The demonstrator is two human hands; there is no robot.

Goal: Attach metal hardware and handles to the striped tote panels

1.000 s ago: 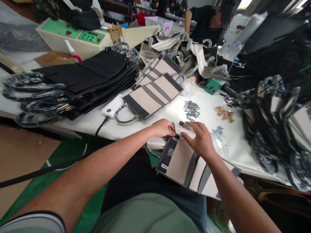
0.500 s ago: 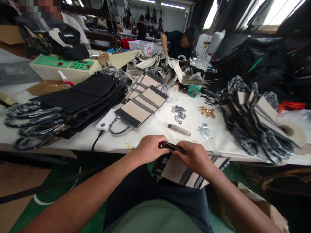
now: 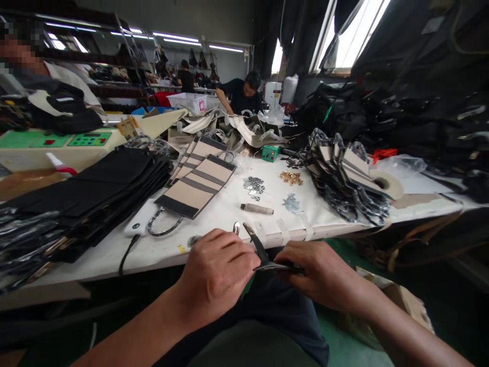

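Close to my lap, in front of the table edge, a bag panel is tilted so that mostly its thin dark edge shows. My left hand is closed at the panel's left end, fingers curled over it. The right end is pinched by my right hand, thumb and fingers on either side. A narrow black strip stands up from the panel between my hands. Beside it, a small shiny tip rises behind my left knuckles; its kind is hidden.
On the white table lie a wrapped rod, silver pieces and gold pieces. Beige-and-black panels and a black panel stack lie left. Handled panels are piled right. A person bends over the far end.
The panel has turned from showing its beige face to nearly edge-on. My left hand has come lower and closer, covering the panel's end. The whole view has swung right and up.
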